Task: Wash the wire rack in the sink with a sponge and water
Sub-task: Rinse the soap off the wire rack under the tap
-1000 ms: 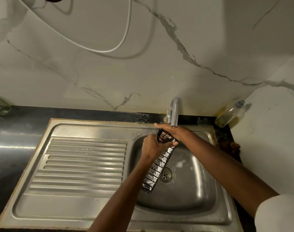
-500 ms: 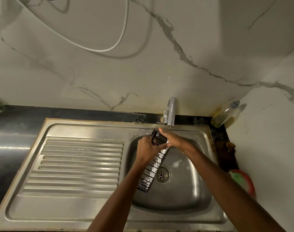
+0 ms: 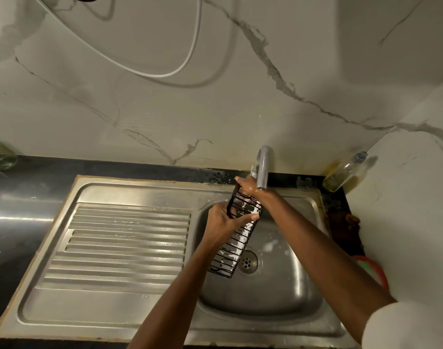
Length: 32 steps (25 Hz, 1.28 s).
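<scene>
A black wire rack (image 3: pixel 234 244), streaked with white foam, hangs tilted over the steel sink basin (image 3: pixel 286 280), its lower end above the drain. My left hand (image 3: pixel 224 219) grips its upper part from the left. My right hand (image 3: pixel 250 188) rests on the rack's top end, right under the grey tap (image 3: pixel 263 167). Whether that hand holds a sponge is hidden. No sponge shows, and I cannot make out running water.
The ribbed steel drainboard (image 3: pixel 119 243) lies left of the basin. A plastic bottle of yellowish liquid (image 3: pixel 344 176) leans in the back right corner. A red and green item (image 3: pixel 371 269) sits on the dark counter at right. A white cable hangs on the marble wall.
Both hands lifted the rack's top end up under the tap's spout; the rack stands steeper over the drain than before.
</scene>
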Each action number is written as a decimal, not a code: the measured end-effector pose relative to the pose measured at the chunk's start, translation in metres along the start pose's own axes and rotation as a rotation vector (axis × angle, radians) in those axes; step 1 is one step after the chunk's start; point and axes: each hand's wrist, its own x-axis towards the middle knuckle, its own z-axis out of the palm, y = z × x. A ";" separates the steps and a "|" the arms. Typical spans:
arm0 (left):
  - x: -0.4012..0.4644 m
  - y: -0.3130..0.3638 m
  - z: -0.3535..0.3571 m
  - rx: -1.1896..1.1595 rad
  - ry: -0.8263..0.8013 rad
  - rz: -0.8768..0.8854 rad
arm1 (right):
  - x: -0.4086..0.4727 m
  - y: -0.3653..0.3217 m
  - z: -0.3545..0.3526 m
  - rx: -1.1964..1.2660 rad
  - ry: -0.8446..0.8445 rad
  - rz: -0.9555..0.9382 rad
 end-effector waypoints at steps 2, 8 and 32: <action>0.006 -0.010 0.010 0.097 0.005 0.004 | -0.046 -0.021 0.009 0.017 0.000 0.034; 0.009 -0.033 0.025 0.176 -0.030 -0.077 | -0.127 -0.003 0.030 0.077 -0.010 -0.091; -0.010 -0.008 0.027 -0.040 -0.075 0.057 | -0.065 -0.012 0.004 0.052 0.199 0.024</action>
